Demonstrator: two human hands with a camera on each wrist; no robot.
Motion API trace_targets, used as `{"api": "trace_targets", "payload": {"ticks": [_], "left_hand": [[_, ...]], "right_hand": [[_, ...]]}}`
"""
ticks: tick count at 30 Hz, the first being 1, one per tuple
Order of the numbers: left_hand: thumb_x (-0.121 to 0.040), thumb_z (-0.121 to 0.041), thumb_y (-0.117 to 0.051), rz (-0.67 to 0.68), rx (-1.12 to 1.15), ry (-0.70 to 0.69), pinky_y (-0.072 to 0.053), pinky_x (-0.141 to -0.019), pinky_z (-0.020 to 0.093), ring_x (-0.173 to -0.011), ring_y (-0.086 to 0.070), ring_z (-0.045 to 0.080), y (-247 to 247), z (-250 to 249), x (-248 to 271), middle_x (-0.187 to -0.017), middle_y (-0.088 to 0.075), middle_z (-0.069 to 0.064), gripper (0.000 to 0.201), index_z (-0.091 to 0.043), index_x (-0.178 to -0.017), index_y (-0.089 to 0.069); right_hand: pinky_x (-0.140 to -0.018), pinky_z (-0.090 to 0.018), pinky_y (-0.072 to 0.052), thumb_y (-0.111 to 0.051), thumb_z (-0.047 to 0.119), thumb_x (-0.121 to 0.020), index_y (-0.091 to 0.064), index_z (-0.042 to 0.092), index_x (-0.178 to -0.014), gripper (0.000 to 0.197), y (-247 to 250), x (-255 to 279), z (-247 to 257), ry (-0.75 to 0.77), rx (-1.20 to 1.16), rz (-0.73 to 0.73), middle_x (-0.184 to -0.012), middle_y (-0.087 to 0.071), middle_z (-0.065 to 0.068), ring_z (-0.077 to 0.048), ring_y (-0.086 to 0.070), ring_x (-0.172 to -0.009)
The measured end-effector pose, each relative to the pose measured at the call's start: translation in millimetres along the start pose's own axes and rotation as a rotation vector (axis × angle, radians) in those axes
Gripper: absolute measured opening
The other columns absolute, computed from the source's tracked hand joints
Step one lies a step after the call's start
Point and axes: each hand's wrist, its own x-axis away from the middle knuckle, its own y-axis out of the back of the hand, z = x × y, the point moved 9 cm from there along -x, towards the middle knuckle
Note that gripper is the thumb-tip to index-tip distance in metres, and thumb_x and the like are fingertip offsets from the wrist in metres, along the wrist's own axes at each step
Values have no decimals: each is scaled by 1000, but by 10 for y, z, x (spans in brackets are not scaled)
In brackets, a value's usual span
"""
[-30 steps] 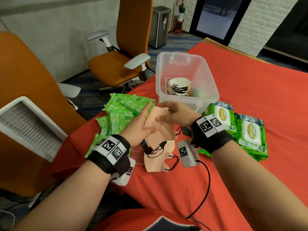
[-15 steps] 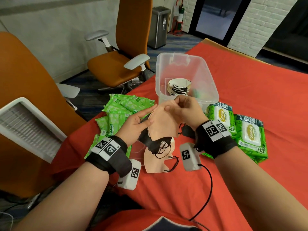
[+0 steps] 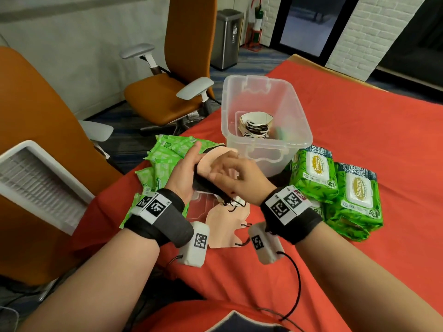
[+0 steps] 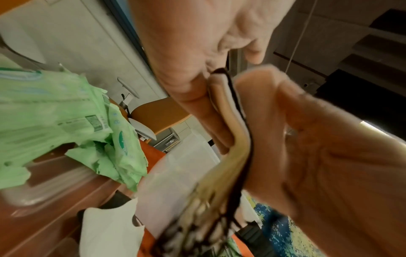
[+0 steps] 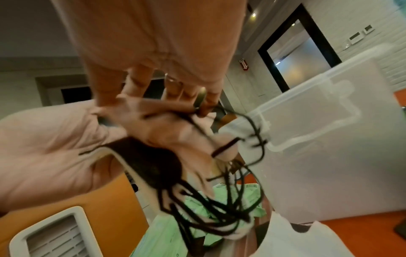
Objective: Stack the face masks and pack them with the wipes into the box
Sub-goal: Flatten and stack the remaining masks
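My left hand (image 3: 195, 161) and right hand (image 3: 223, 170) hold a stack of peach and black face masks (image 3: 207, 162) between them, above the table and just in front of the clear plastic box (image 3: 297, 137). In the left wrist view the stack's edge (image 4: 234, 137) is squeezed between both palms. Black ear loops (image 5: 222, 212) dangle below the stack, and my right fingers (image 5: 206, 99) pinch its top edge. More masks (image 3: 255, 127) lie inside the box. Another peach mask (image 3: 224, 226) lies on the red cloth under my wrists.
Two big green wipe packs (image 3: 314, 173) (image 3: 358, 200) lie right of the box. Slim green wipe packets (image 3: 167, 155) are piled at the table's left edge. Orange office chairs (image 3: 167, 92) stand beyond that edge. A white slatted unit (image 3: 36, 185) is at the left.
Both hands have lifted the mask stack off the table, drawn it together and raised it toward the box. One peach mask stayed on the cloth.
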Motion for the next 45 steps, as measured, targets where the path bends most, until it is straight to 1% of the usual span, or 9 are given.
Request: {"api": "trace_targets", "payload": {"ticks": [3,5,8,17,26,31,35,41,45], "left_hand": [[-94,-7,-46,-62,-98,-73,-50,-56,20,-59,-65,10,82,-25,-6,-66,-71,-1,22,2,-102,-65],[-90,3,-47,-63,-135,-94,-52,-59,17,-61,-66,7,119,4,-26,-67,-72,-5,22,4,-106,-63],[-91,3,-47,-28,-143,-95,-52,-61,17,-64,-66,5,76,18,-27,-69,-72,-7,21,-4,-101,-63],[-91,4,-47,-37,-203,-126,-48,-77,27,-80,-61,16,50,-43,1,-87,-66,6,23,-9,-99,-63],[-88,2,-56,-25,-269,-157,-49,-59,17,-59,-61,4,59,-34,55,-65,-68,-6,14,-9,-85,-64],[-84,11,-56,-59,-209,-280,-52,-71,19,-70,-63,-1,28,-175,111,-82,-69,-7,35,-13,-110,-57],[-84,13,-55,-28,-215,-350,-52,-76,16,-80,-64,-2,-37,-258,163,-86,-70,-14,44,-25,-107,-54],[-85,4,-59,-31,-289,-310,-48,-75,17,-73,-60,-5,-48,-177,121,-88,-65,-6,27,-22,-92,-63],[-85,2,-60,-42,-281,-293,-49,-63,13,-64,-60,-4,-26,-170,127,-80,-66,-8,24,-19,-95,-64]], "right_hand": [[-62,-14,-41,-53,23,-89,-58,22,-65,25,85,-7,-112,-112,-225,-40,-69,-56,1,0,-51,-59],[-76,-22,-46,-56,14,-90,-63,18,-86,10,263,-33,-274,-175,-157,-176,-83,-60,1,-4,-55,-74],[-80,-36,-48,-63,15,-86,-56,12,-111,26,313,-58,-466,-295,-116,-182,-99,-55,-4,-17,-54,-85],[-47,-18,-41,-77,5,-71,-54,16,-65,27,386,-54,-528,-321,-317,-277,-61,-51,0,-8,-46,-52],[-67,-37,-46,-71,-1,-73,-71,23,-82,26,405,-162,-274,-144,-206,-297,-78,-63,-20,-19,-51,-69],[-78,-17,-40,-76,5,-70,-75,9,-80,12,443,-108,-88,-22,-25,-392,-96,-51,0,-15,-49,-89],[-83,-29,-40,-72,17,-71,-71,11,-74,7,453,-49,-19,62,43,-402,-88,-50,14,-22,-50,-93],[-64,-24,-36,-68,8,-79,-49,34,-77,32,435,-30,-197,-103,-56,-338,-66,-51,12,-8,-45,-65],[-51,-16,-36,-71,6,-77,-47,25,-94,35,449,-36,-346,-239,-239,-316,-63,-47,4,-6,-42,-55]]}}
